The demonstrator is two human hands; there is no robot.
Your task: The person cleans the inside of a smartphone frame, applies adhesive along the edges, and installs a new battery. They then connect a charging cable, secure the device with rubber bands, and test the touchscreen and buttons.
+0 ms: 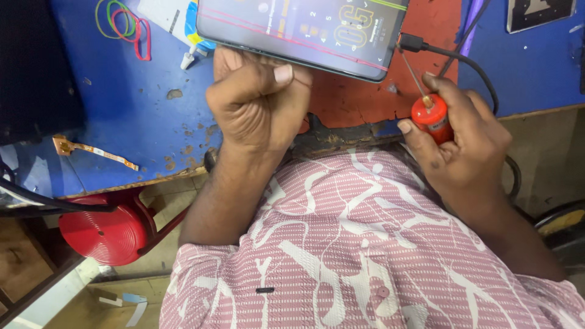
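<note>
My left hand [256, 100] grips the near edge of a smartphone [298, 27], thumb on top, fingers curled underneath. The phone lies screen up with its display lit, on a red mat [359, 91] over the blue workbench [122, 109]. A black cable [454, 56] is plugged into its right end. My right hand [460, 143] is closed around the red handle of a small screwdriver [431, 117]. Its thin metal shaft points up toward the phone's right corner by the cable plug.
Coloured rubber bands [122, 24] and a white box [167, 17] lie at the bench's far left. An orange flex strip [94, 151] rests near the front edge. A red stool [113, 231] stands below the bench. A dark framed object [539, 13] sits at far right.
</note>
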